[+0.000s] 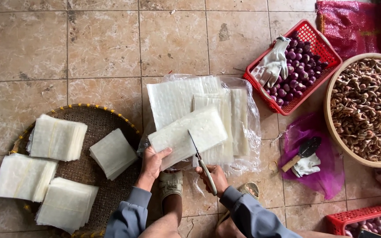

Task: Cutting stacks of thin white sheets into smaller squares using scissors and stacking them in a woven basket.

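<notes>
Seen from above, a left hand [154,161] grips a stack of white sheets [188,134] over the tiled floor while the right hand [214,175], closed around scissors [200,160], is partway through cutting it; four cut piles [57,138] fill a woven tray [111,115], with uncut sheets [177,97] left on plastic.

**Count of what lies on the floor**

Four stacks of cut white sheets [57,137] sit on or at one round woven tray [111,117]. Two red plastic baskets [307,33] hold small purple bulbs. One large round bowl [329,114] holds brownish peelings. Two white gloves [272,64] show, one on a basket, one by the single trowel [303,152]. One pair of scissors [201,161]. Two hands.
</notes>
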